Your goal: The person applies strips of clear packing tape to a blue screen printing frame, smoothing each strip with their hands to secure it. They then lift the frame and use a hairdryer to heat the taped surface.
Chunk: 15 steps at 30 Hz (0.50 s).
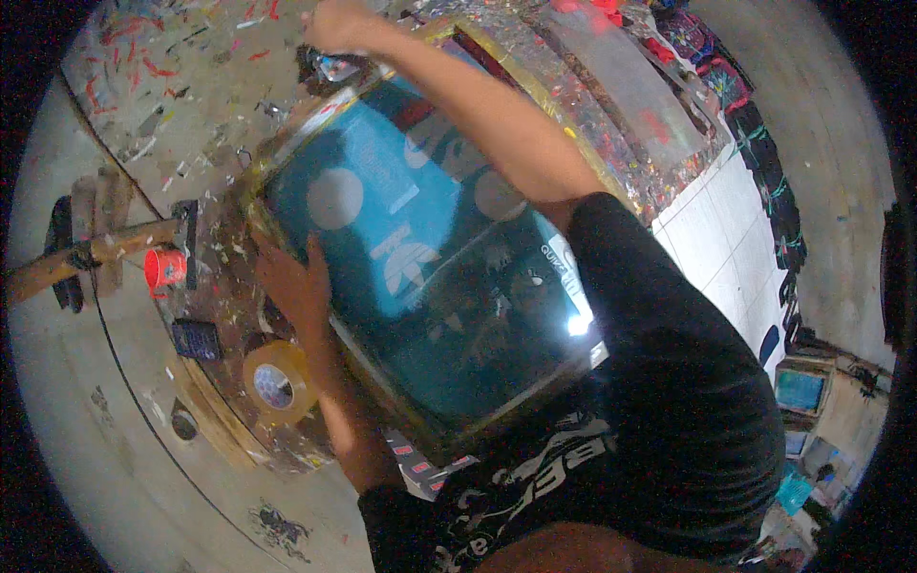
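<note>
A screen-printing frame with teal mesh lies tilted before me, pale round and logo-shaped stencil openings showing in it. At its left edge is my left hand, thumb over the mesh side and fingers toward the outer side of the rail. My right arm reaches across the frame's far part. Beyond the far corner, my right hand is curled, just above a dark clamp-like fitting; blur hides whether it holds anything. Bright light reflects off the mesh near my right sleeve.
On the paint-spattered bench left of the frame are a roll of tape, a dark box-like object and a red cup. A wooden bar juts left. Dark printed pieces line the right side.
</note>
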### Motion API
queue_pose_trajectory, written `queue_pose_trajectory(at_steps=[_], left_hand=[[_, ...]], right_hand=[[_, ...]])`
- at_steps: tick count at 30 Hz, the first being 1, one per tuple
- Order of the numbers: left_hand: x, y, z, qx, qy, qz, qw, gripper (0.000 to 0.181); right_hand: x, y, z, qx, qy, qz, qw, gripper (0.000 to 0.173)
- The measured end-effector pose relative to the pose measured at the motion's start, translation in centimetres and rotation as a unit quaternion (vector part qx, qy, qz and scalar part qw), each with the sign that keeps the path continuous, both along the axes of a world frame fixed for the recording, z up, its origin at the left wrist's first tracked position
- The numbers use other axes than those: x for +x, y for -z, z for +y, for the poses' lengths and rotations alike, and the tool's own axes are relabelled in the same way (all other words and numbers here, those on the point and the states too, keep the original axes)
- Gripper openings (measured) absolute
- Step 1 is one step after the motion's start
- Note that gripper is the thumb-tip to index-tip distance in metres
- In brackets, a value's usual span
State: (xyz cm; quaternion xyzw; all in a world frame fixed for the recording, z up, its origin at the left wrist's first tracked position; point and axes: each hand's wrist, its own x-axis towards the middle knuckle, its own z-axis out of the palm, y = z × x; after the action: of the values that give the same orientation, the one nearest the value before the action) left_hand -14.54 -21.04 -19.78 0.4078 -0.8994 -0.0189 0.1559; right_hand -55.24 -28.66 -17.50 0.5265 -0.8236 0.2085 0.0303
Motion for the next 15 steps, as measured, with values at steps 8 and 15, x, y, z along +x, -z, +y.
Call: queue_pose_trajectory(at_steps=[8,15], left_hand=[[2.2,4.3,-3.6,-0.016,-0.036,-0.098,0.994,0.075],[1.0,4.3,-5.7,0.113,-0.050,0.009,0.992,0.055]], right_hand=[[-12.0,-0.5,23.4,0.158,0.057,0.007,0.986,0.036],[-3.8,-7.1,29.5,0.106,0.182,-0.185,0.960,0.042]])
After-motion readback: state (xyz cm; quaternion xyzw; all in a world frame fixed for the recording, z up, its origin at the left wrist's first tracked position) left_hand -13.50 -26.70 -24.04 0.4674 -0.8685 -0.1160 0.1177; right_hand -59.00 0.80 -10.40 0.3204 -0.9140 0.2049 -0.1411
